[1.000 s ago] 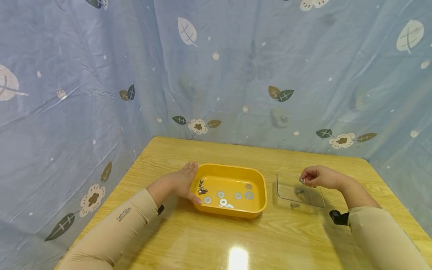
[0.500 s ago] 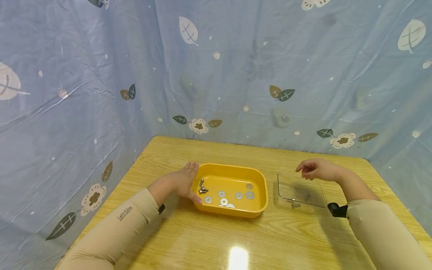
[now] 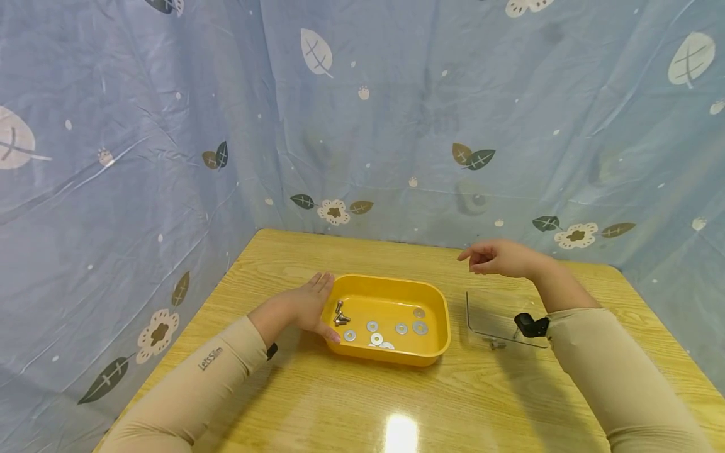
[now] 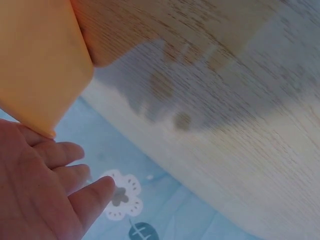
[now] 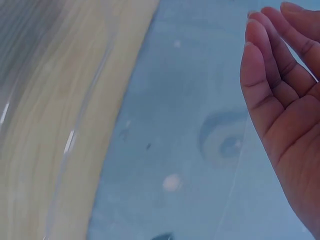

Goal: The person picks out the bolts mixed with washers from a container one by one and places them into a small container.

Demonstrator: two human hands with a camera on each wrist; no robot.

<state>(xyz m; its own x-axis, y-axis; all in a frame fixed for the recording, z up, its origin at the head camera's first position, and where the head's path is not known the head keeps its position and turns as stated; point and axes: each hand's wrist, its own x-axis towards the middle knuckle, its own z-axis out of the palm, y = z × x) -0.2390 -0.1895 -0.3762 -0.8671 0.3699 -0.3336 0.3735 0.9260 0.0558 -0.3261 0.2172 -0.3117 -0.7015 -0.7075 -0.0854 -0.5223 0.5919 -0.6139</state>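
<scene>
My left hand (image 3: 310, 306) rests against the left end of a yellow tray (image 3: 442, 314), its thumb at the near corner. In the left wrist view the fingers (image 4: 65, 154) extend loosely beside the tray's orange-looking wall (image 4: 40, 55). Several bolts (image 3: 341, 319) lie at the tray's left side, and several flat washers (image 3: 401, 328) are spread over its floor. A clear box (image 3: 478, 331) stands to the right, with bolts (image 3: 496, 344) showing low at its front. My right hand (image 3: 506, 258) hovers behind and above this box, fingers loosely bent, holding nothing.
Both containers stand on a wood-grain table (image 3: 317, 402). Blue patterned curtain (image 3: 391, 126) hangs behind the table and along its sides. A black wrist camera (image 3: 531, 325) on the right arm overlaps the clear box in the head view.
My right hand let go of a small metal piece over the clear box, then rose and moved left and away from me. The left hand and the tray stayed put.
</scene>
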